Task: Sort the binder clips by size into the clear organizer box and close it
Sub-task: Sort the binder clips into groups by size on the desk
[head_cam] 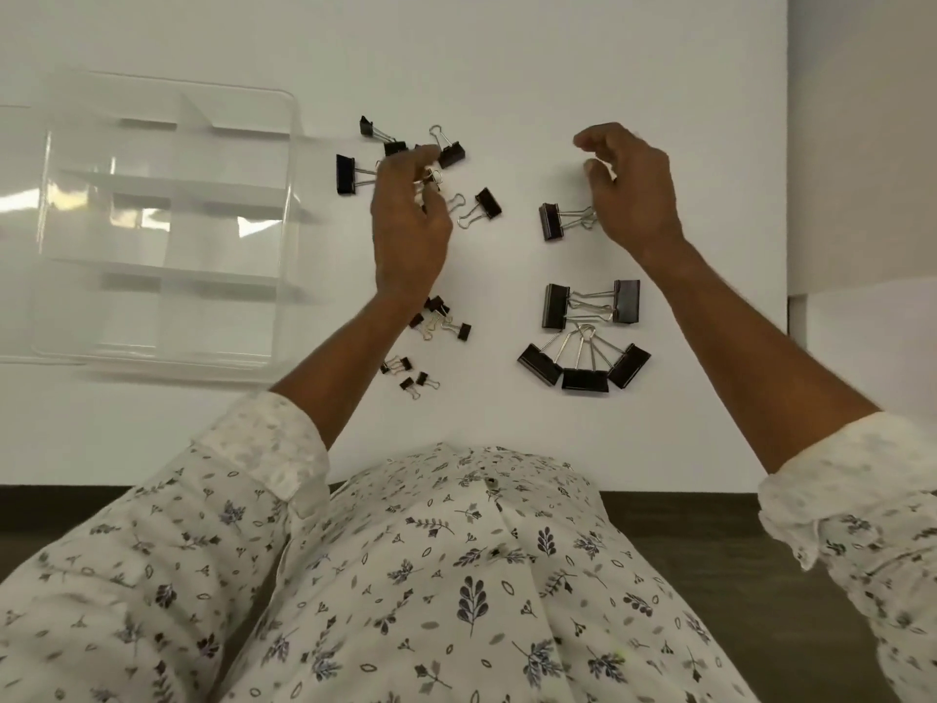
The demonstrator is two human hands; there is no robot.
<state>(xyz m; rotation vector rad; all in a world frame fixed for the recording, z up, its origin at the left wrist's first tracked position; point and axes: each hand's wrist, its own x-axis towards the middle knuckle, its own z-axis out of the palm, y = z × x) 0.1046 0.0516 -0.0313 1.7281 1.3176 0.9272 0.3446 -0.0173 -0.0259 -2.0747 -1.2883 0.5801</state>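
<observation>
Two hands are hovering over scattered binder clips (488, 202): left hand (408, 215) pinching a small clip (432, 177), right hand (631, 187) loosely curled, empty. Organizer box (284, 195) is sitting open at left.

Large binder clips (585, 367): six. Medium clips (488, 203): about five. Small clips (421, 380): roughly six. Organizer box (289, 195): one.

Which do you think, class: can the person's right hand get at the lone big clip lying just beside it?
Probably yes. The right hand hovers open beside the big clip, its wire handles pointing toward the palm, and bare table lies around it with nothing between.
</observation>
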